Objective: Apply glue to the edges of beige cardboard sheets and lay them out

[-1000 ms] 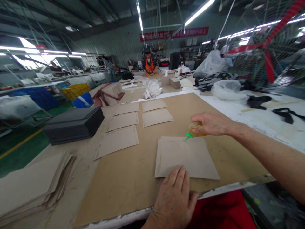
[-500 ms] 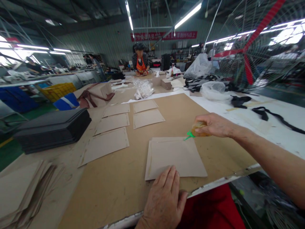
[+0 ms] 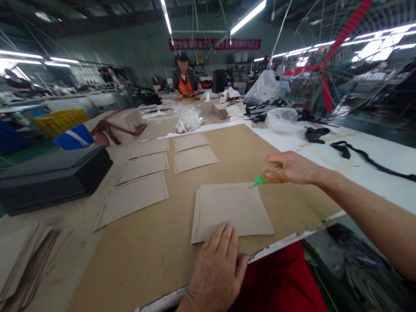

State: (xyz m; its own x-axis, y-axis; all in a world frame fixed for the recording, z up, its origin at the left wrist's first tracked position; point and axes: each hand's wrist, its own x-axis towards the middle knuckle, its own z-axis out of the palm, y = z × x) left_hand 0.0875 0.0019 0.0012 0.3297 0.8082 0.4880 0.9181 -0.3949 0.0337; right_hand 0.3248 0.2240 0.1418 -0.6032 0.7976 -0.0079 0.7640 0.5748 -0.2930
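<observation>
My right hand [image 3: 294, 167] is wrapped around a glue bottle [image 3: 272, 173] of amber colour, tipped over to the left. Its green nozzle [image 3: 258, 181] points down at the top right corner of a beige board [image 3: 234, 210]. Glue lines run along this board's top and left edges, and a second sheet's edge peeks out beneath it. With fingers stretched out flat, my left hand [image 3: 217, 264] presses on the board's near edge. Farther left lie several separate boards [image 3: 143, 195] in two columns, with glue lines along their edges.
At the left stands a stack of black sheets [image 3: 55, 177], and nearer is a pile of beige boards [image 3: 22, 260]. Crumpled clear plastic [image 3: 188, 118] lies farther back. A co-worker in an orange apron [image 3: 186, 86] stands at the far end. A large fan [image 3: 321, 67] is at the right.
The view has shifted slightly, so everything sits a little farther left. The nozzle remains at the board's top right corner, and my left hand stays on the near edge.
</observation>
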